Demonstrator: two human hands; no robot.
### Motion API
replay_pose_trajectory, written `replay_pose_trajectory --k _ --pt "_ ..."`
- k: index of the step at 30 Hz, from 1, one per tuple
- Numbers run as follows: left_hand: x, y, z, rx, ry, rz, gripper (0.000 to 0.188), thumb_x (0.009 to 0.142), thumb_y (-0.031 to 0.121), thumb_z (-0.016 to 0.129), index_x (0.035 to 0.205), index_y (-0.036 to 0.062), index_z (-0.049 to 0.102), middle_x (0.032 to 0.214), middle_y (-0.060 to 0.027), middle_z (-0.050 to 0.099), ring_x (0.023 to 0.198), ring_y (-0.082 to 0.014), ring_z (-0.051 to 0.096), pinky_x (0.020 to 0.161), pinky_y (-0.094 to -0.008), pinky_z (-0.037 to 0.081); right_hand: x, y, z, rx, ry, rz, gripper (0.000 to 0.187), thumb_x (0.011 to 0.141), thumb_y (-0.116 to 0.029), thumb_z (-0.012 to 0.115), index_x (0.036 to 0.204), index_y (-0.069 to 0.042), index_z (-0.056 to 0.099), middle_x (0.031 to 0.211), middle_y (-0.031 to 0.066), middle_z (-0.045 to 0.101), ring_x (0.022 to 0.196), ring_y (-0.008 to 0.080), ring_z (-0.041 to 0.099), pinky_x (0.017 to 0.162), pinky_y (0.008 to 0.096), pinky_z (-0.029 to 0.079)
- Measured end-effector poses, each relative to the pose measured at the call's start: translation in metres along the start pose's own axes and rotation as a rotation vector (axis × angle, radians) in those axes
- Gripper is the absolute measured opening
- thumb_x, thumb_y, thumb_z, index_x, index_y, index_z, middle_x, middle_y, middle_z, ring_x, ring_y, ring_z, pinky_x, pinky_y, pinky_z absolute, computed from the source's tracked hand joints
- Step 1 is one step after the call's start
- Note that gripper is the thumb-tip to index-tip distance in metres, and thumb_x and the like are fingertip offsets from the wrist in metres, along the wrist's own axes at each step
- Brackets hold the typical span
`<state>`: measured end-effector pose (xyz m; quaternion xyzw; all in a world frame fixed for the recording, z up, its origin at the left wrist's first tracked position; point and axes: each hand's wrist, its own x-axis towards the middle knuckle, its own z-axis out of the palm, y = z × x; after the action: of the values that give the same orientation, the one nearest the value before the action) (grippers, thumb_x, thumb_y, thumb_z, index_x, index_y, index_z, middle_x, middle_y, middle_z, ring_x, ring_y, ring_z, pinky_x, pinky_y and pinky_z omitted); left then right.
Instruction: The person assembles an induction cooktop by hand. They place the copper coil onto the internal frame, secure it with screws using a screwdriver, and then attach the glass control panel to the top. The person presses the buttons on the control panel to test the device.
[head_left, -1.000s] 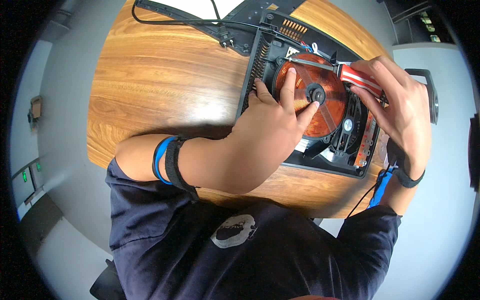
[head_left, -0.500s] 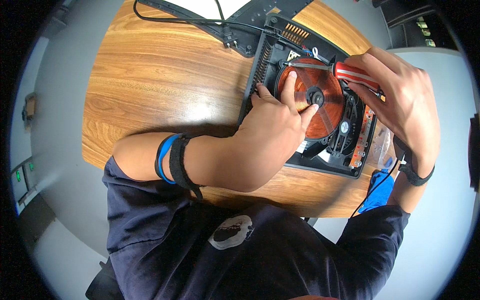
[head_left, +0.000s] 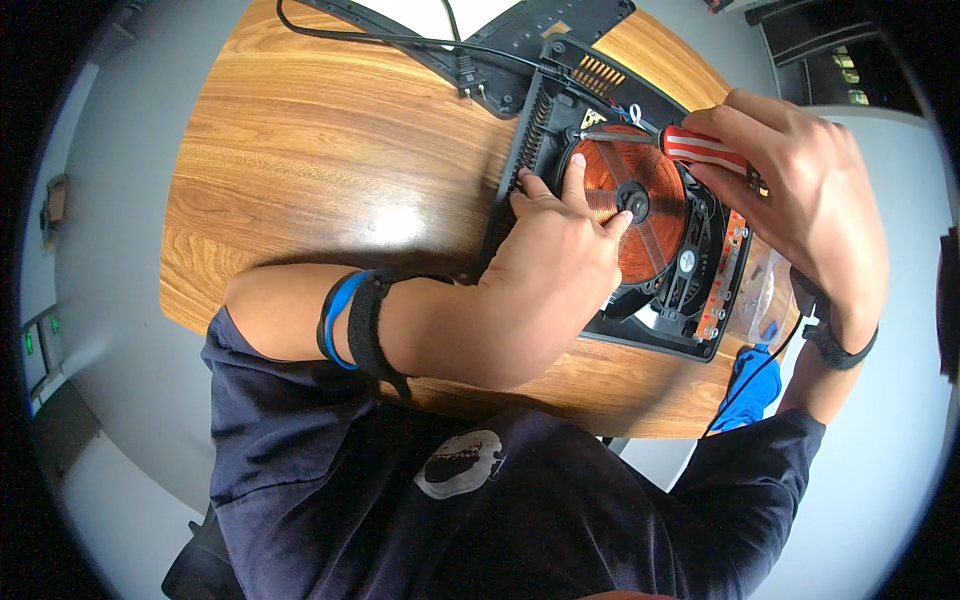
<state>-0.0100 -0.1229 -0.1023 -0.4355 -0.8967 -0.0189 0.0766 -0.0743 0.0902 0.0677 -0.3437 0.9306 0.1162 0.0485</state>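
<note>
An opened induction cooker in a black housing (head_left: 530, 125) lies on the wooden table. Inside sits a round copper coil (head_left: 655, 240) with a dark hub at its centre. My left hand (head_left: 560, 235) rests over the coil's near left side, fingers spread, some on the coil and some at the housing's left wall. In my right hand (head_left: 790, 170) is a screwdriver with a red-and-white striped handle (head_left: 700, 148). Its shaft runs left across the coil's far part, and the tip meets the housing near the coil's far left edge. A circuit strip (head_left: 722, 280) lies along the right side.
A black cover panel (head_left: 580, 30) lies at the table's far edge, with the power cord and plug (head_left: 468, 80) beside it. A clear plastic bag (head_left: 762, 290) and a blue cloth (head_left: 748, 385) are at the right edge. Bare wood (head_left: 330, 150) spreads to the left.
The whole view has shifted slightly, so the cooker sits a little farther right and lower. Both hands keep nearly the same pose, with the screwdriver tip still at the coil's far left edge.
</note>
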Motion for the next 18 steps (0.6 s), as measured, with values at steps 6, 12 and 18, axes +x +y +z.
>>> replay_pose_trajectory --k 6,12,18 --pt "0.001 0.000 0.000 0.026 0.002 0.010 0.047 0.114 0.017 0.057 0.158 0.0179 0.073 0.141 -0.0457 0.071 0.105 -0.0590 0.081 0.079 -0.0456 0.071 0.010 0.004 -0.004 0.028 -0.003 -0.018 0.032 0.091 -0.012 0.091 0.120 -0.003 0.082 0.110 0.0129 0.075 0.088 0.0343 0.081 0.078 0.0436 0.065" --pt "0.004 0.000 -0.016 0.014 -0.202 0.044 0.060 0.113 0.021 0.059 0.171 0.0107 0.057 0.156 -0.0452 0.060 0.118 -0.0569 0.079 0.091 -0.0501 0.069 0.028 0.008 -0.014 0.170 0.037 -0.130 0.035 0.085 -0.004 0.091 0.116 -0.002 0.078 0.117 0.0121 0.072 0.103 0.0325 0.079 0.088 0.0436 0.066" --pt "0.003 -0.001 -0.010 0.033 -0.116 0.045 0.053 0.113 0.018 0.058 0.165 0.0100 0.064 0.142 -0.0467 0.067 0.106 -0.0546 0.081 0.084 -0.0503 0.069 0.032 0.016 -0.016 0.174 0.075 -0.096 0.041 0.083 -0.008 0.091 0.122 -0.003 0.077 0.128 0.0122 0.070 0.115 0.0330 0.077 0.095 0.0436 0.066"
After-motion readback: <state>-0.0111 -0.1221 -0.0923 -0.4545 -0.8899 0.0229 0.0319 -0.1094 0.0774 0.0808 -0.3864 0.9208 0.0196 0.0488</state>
